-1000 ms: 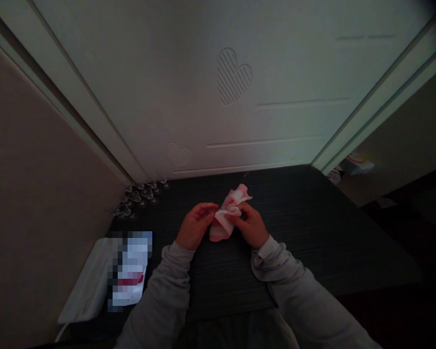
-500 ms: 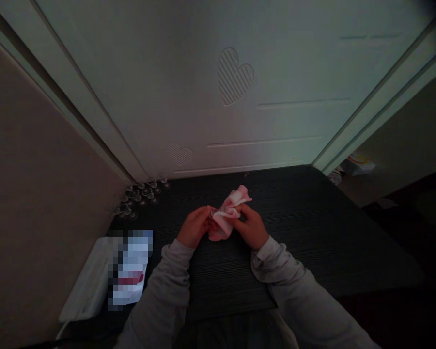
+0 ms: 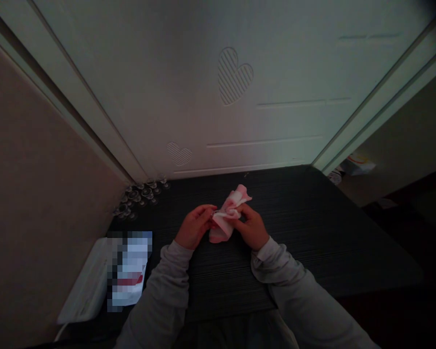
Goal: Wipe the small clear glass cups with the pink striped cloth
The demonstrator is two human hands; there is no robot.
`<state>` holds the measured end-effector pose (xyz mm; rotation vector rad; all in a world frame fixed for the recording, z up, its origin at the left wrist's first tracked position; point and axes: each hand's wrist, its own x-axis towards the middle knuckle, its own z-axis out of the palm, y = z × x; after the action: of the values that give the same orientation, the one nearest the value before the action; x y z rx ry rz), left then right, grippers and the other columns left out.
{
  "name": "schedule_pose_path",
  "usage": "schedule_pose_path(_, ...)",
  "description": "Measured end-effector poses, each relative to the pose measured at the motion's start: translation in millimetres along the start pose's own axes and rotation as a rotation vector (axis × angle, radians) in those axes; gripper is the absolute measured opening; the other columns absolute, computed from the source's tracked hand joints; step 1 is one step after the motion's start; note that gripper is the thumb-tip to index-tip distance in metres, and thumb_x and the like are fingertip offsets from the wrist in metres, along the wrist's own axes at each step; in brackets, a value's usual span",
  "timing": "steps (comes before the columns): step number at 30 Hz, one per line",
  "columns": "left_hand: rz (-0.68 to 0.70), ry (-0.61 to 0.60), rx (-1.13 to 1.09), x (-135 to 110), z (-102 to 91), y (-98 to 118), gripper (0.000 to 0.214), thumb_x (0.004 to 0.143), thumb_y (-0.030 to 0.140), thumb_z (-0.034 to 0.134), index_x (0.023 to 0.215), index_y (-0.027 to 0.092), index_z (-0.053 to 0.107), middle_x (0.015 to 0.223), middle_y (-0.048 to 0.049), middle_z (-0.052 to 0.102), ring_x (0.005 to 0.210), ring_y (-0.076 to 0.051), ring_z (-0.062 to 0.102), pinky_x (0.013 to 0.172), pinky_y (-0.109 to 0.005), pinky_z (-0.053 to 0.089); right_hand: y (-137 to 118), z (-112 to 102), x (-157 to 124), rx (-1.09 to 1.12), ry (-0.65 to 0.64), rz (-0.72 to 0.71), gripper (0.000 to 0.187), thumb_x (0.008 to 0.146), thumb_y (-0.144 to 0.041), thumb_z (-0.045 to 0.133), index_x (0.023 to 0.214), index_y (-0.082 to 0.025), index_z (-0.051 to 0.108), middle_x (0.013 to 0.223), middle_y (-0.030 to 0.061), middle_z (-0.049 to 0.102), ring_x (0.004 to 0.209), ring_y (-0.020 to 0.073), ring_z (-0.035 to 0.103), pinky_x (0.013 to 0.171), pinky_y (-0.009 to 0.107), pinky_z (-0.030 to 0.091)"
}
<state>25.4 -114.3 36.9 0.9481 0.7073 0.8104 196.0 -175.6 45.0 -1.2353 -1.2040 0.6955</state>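
Over the dark table, a pink and white cloth (image 3: pixel 236 198) is bunched up between my two hands. My right hand (image 3: pixel 253 228) is closed on the cloth, thumb and fingers pinching its folds from the right. On the other side, my left hand (image 3: pixel 193 228) is closed around a small clear glass (image 3: pixel 215 212), of which only a sliver shows at the fingertips. The cloth touches the glass and hides most of it. One end of the cloth sticks up away from me, while a loose flap hangs down near my left fingers.
Several small stemmed glasses (image 3: pixel 133 195) stand at the back left corner of the dark table (image 3: pixel 305 232). A blurred-out bright screen (image 3: pixel 131 271) lies at the left beside a white device (image 3: pixel 84 288) with a cable. A white panel (image 3: pixel 189 97) with heart shapes rises behind.
My left hand has turned slightly, and its fingers are straighter at the cloth's edge. The cloth's lower flap has shifted a little; my right hand stays in nearly the same place.
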Motion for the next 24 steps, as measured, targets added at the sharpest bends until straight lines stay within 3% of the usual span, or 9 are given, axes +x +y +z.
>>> schedule_pose_path(13,-0.091,-0.013,-0.026,2.3,-4.4,-5.5,0.026,0.099,0.039,0.060,0.105,0.015,0.065,0.087,-0.0009,0.068,0.061,-0.012,0.063,0.054,-0.026,0.054,-0.4,-1.3,-1.4,-0.035,-0.020,-0.019,0.006,0.073,-0.029,0.071,0.074,-0.023,0.069,0.081,0.0021,0.077,0.076,0.0233,0.069,0.075,0.035,0.053)
schedule_pose_path(24,-0.117,-0.023,0.015,1.0,-2.8,-9.1,0.022,0.098,0.035,0.062,0.107,0.015,0.065,0.092,-0.0021,0.069,0.067,-0.013,0.066,0.058,-0.028,0.057,-4.0,-0.7,-1.4,-0.088,0.023,-0.002,0.017,0.073,-0.034,0.074,0.068,-0.023,0.062,0.066,-0.0019,0.067,0.062,0.0183,0.059,0.062,0.029,0.048)
